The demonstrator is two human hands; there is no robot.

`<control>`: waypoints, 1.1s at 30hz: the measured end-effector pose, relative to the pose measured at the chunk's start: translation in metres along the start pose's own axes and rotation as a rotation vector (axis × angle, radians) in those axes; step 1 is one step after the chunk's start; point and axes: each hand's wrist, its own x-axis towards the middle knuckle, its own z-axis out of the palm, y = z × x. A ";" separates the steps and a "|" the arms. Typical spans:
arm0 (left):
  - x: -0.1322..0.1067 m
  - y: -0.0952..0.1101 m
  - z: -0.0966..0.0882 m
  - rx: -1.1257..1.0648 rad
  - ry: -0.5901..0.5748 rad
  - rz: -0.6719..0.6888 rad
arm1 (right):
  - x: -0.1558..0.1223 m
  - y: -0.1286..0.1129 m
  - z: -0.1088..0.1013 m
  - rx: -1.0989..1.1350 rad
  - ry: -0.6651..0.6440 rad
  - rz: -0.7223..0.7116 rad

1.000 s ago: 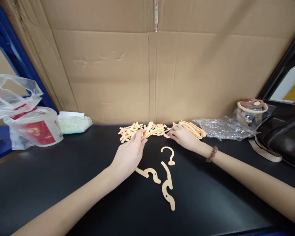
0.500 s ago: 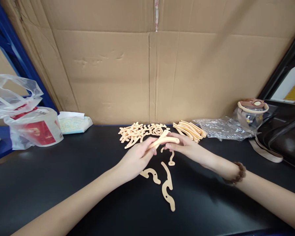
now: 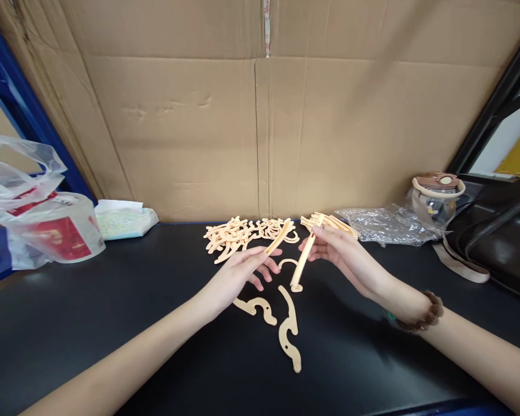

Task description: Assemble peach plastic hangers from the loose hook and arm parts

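Pinched in my left hand (image 3: 241, 270) is a slim beige plastic hanger arm (image 3: 279, 237), its grooved side showing and its tip pointing up and away. My right hand (image 3: 344, 249) grips a second hanger arm (image 3: 303, 259), which slants down to the left; the two arms are apart. Below it on the table lies a hanger hook (image 3: 288, 262), partly covered by that arm. Nearer to me lie two flat, curvy beige hanger pieces, one in the middle (image 3: 290, 335) and one (image 3: 263, 306) partly hidden by my left hand.
Behind my hands are a heap of small curved beige pieces (image 3: 229, 236) and a stack of long arms (image 3: 335, 224). Crumpled clear plastic (image 3: 385, 224), a lidded jar (image 3: 437, 199) and a black bag (image 3: 507, 231) stand right. A bagged tub (image 3: 65, 228) and a soft packet (image 3: 125, 222) are left.
The two hanger arms, crossed and held together before, are now separated, one in each hand. My right hand has tilted its arm steeply downward. The view has shifted slightly.
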 end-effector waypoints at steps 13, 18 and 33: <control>-0.002 0.003 -0.007 -0.026 0.049 -0.065 | 0.009 0.000 -0.026 -1.254 0.036 -0.143; 0.000 0.007 -0.002 -0.053 0.073 -0.140 | 0.006 0.003 -0.026 -1.363 -0.045 -0.033; 0.000 0.008 -0.002 0.049 0.266 0.126 | -0.002 0.005 -0.017 -1.591 -0.284 -0.109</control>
